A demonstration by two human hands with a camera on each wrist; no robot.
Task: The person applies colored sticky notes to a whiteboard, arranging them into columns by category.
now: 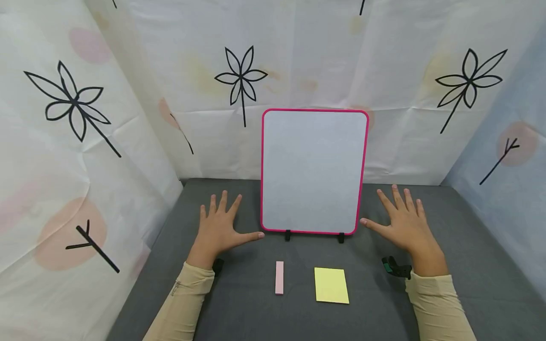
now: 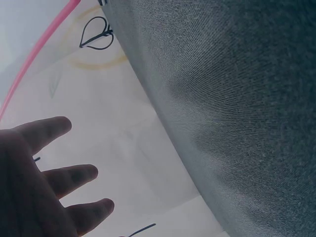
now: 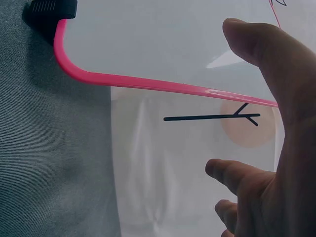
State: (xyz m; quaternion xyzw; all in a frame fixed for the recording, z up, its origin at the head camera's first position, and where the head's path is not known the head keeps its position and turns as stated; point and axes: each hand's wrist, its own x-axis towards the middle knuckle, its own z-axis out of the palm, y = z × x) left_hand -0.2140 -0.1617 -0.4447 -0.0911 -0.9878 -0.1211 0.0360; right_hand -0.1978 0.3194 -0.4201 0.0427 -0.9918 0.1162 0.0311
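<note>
A whiteboard with a pink frame stands upright at the back of the grey table, its lower edge at two small black feet. My left hand is spread to the left of the board, thumb pointing at its lower left corner and nothing held. To the right, my right hand is spread likewise, its thumb near the board's right edge; it holds nothing. In front of the board lie a narrow pink strip, perhaps a sticky-note pad, and a yellow sticky-note pad.
Pale cloth with printed flowers hangs behind the table and along both sides. Grey fabric covers the tabletop. A dark strap with a green part sits at the right wrist.
</note>
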